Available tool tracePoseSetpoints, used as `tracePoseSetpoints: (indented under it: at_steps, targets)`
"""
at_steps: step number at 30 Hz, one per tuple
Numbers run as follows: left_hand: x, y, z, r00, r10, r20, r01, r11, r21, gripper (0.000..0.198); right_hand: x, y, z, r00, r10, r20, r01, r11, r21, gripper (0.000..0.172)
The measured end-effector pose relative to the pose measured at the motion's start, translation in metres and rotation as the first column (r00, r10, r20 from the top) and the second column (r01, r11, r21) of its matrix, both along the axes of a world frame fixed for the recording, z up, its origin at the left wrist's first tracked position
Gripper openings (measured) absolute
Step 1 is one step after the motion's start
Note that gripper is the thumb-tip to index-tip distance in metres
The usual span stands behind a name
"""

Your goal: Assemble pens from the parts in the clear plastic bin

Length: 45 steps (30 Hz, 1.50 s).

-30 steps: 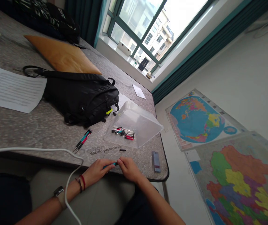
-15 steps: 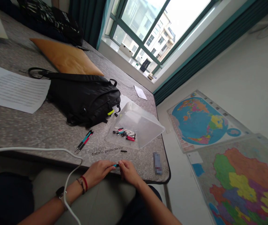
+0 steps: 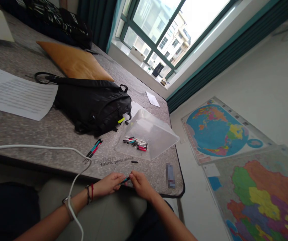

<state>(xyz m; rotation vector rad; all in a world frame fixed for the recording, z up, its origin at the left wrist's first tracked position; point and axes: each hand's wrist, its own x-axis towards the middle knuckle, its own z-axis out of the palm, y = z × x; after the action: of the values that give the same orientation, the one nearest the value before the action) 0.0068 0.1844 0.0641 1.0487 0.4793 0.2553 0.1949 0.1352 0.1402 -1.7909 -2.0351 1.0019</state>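
Near the table's front edge, my left hand (image 3: 111, 183) is closed around a teal and black pen (image 3: 125, 180). Its short visible stretch runs across to my right hand (image 3: 140, 183), whose thumb and fingers pinch the black end. Most of the pen is hidden by my fingers. Just beyond them lies a small black pen part (image 3: 134, 162). Several pens (image 3: 93, 149), teal, red and black, lie side by side further left. A clear plastic bin (image 3: 159, 137) rests on its side, with loose pen parts (image 3: 136, 143) on its lower wall.
A white cable (image 3: 45, 146) crosses in front of my left forearm. Behind the pens sits a black backpack (image 3: 93, 107), with a printed sheet (image 3: 18, 93) and a brown envelope (image 3: 78, 62) around it. A blurred greyish item (image 3: 170, 175) lies near the right corner.
My hands have drawn slightly apart, and more of the pen's black end shows between them. The view has shifted a little, and the cable hangs differently.
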Motion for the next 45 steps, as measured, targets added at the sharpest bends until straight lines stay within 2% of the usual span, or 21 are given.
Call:
tracePoseSetpoints:
  at_steps: [5,7,9,11,13,15,17,20,22,24,27,30,32,35,37,39,43,45]
  targets:
    - [-0.012,0.001,0.015,0.984,-0.156,0.082,0.173,0.946,-0.276,0.057,0.000,-0.002,0.009,0.996,0.070,-0.047,-0.069,0.997,0.027,0.048]
    - [-0.015,0.001,0.017,0.973,-0.199,0.114,0.226,0.915,-0.335,0.055,0.000,-0.002,0.013,0.997,0.080,-0.023,-0.078,0.996,0.046,0.045]
    - [-0.014,0.001,0.017,0.971,-0.210,0.118,0.237,0.913,-0.332,0.054,0.000,-0.002,0.016,0.996,0.084,0.016,-0.084,0.995,0.057,0.043]
    - [-0.011,0.000,0.012,0.983,-0.166,0.075,0.179,0.953,-0.242,0.056,0.001,-0.001,0.016,0.996,0.077,0.040,-0.078,0.996,0.045,0.043]
    - [-0.005,0.000,0.006,0.996,-0.087,0.007,0.087,0.993,-0.085,0.060,0.003,0.000,0.012,0.998,0.048,0.044,-0.049,0.999,0.019,0.045]
    - [0.000,-0.001,-0.001,0.999,-0.002,-0.051,0.007,0.996,0.088,0.061,0.005,0.000,0.004,1.000,0.000,0.030,0.000,1.000,0.002,0.047]
    - [0.004,-0.002,-0.006,0.993,0.080,-0.092,-0.054,0.967,0.250,0.058,0.008,0.001,-0.008,0.998,-0.067,-0.015,0.066,0.996,-0.052,0.050]
    - [0.003,-0.005,-0.006,0.971,0.200,-0.127,-0.116,0.870,0.479,0.053,0.011,0.001,-0.028,0.967,-0.210,-0.145,0.158,0.938,-0.308,0.054]
    - [0.001,-0.007,-0.003,0.963,0.239,-0.127,-0.131,0.822,0.555,0.047,0.012,0.002,-0.038,0.927,-0.308,-0.214,0.186,0.873,-0.450,0.055]
    - [-0.001,-0.008,0.001,0.960,0.254,-0.117,-0.145,0.810,0.568,0.038,0.016,0.004,-0.045,0.903,-0.358,-0.239,0.215,0.856,-0.471,0.056]
    - [-0.003,-0.006,0.001,0.950,0.299,-0.092,-0.195,0.797,0.572,0.031,0.030,0.009,-0.051,0.924,-0.351,-0.152,0.289,0.900,-0.326,0.057]
    - [-0.005,0.002,-0.008,0.923,0.372,-0.097,-0.266,0.801,0.536,0.029,0.058,0.010,-0.059,0.933,-0.342,0.114,0.339,0.940,0.041,0.048]
    - [-0.009,0.011,-0.018,0.894,0.431,-0.120,-0.333,0.819,0.467,0.034,0.080,0.007,-0.070,0.887,-0.375,0.269,0.295,0.909,0.294,0.035]
    - [-0.019,0.026,-0.031,0.818,0.547,-0.179,-0.449,0.801,0.395,0.044,0.104,0.000,-0.091,0.828,-0.416,0.375,0.196,0.842,0.503,0.024]
    - [-0.026,0.035,-0.036,0.754,0.616,-0.226,-0.497,0.761,0.418,0.048,0.112,-0.004,-0.104,0.814,-0.417,0.405,0.140,0.817,0.559,0.027]
    - [-0.032,0.044,-0.037,0.697,0.674,-0.246,-0.509,0.706,0.492,0.050,0.116,-0.006,-0.113,0.814,-0.394,0.427,0.099,0.818,0.567,0.030]
    - [-0.035,0.058,-0.036,0.589,0.779,-0.213,-0.469,0.545,0.695,0.046,0.120,-0.003,-0.118,0.817,-0.375,0.439,0.081,0.827,0.556,0.032]
    - [-0.034,0.062,-0.036,0.529,0.812,-0.247,-0.447,0.514,0.732,0.046,0.122,-0.002,-0.119,0.818,-0.385,0.427,0.095,0.823,0.560,0.032]
